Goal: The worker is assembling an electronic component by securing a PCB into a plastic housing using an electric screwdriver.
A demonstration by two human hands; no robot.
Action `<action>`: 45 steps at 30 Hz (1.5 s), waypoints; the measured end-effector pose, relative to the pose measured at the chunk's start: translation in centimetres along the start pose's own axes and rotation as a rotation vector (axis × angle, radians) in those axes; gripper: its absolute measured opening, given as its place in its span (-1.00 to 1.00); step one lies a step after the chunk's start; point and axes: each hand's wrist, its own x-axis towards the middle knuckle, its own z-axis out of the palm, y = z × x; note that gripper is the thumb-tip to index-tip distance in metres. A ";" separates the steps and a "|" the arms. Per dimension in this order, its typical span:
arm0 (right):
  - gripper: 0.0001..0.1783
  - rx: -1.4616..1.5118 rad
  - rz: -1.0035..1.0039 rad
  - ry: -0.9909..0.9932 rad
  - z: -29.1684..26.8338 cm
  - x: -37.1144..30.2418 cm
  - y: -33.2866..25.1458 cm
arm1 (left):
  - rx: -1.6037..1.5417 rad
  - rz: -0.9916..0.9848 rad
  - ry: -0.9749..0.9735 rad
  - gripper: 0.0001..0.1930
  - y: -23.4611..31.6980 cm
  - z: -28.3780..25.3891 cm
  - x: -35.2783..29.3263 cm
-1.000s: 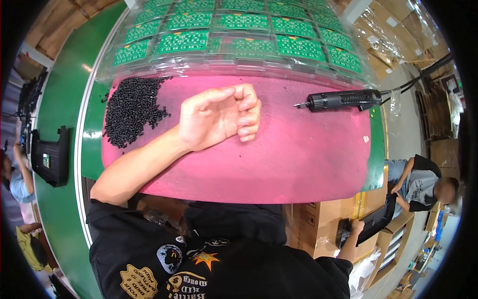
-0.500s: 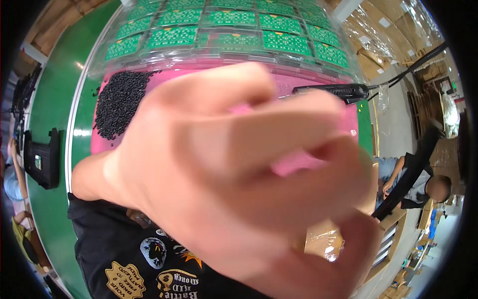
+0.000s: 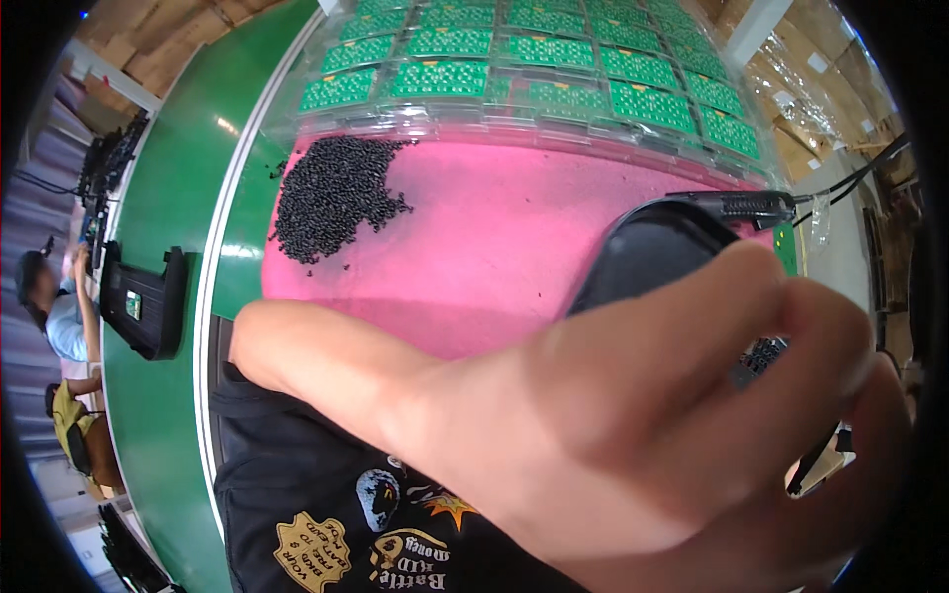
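My left hand fills the lower right, very near the camera and blurred, with its forearm coming in from the left. Its fingers are curled and pressed round. Directly behind them shows a rounded black plastic shell, its lower part covered by the hand. Whether the fingers grip this shell or something hidden, I cannot make out. Beyond a gap in the fingers there is a dark ribbed patch. My right hand does not show. A pink mat lies underneath, with a heap of small black parts at its far left.
Clear plastic trays of green circuit boards stand along the far edge. A black corded tool lies at the mat's right. On the green bench to the left sits a black housing with a small board. Two people are farther left.
My left hand has moved right and lower, uncovering the mat and the heap of black parts. The black shell has come into sight behind it. The whole view has shifted.
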 end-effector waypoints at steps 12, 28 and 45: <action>-0.62 0.387 -0.284 -0.253 -0.3 14.5 -4.9 | 0.068 0.033 -0.221 -0.65 -8.5 3.1 1.5; -0.62 0.448 -0.280 -0.216 8.9 40.6 -13.0 | -0.116 -0.186 -0.474 -0.79 -12.2 3.3 -1.9; -0.71 2.056 -0.034 -0.007 0.9 30.2 -16.0 | -1.032 -0.483 -0.336 -0.25 -7.2 2.3 2.8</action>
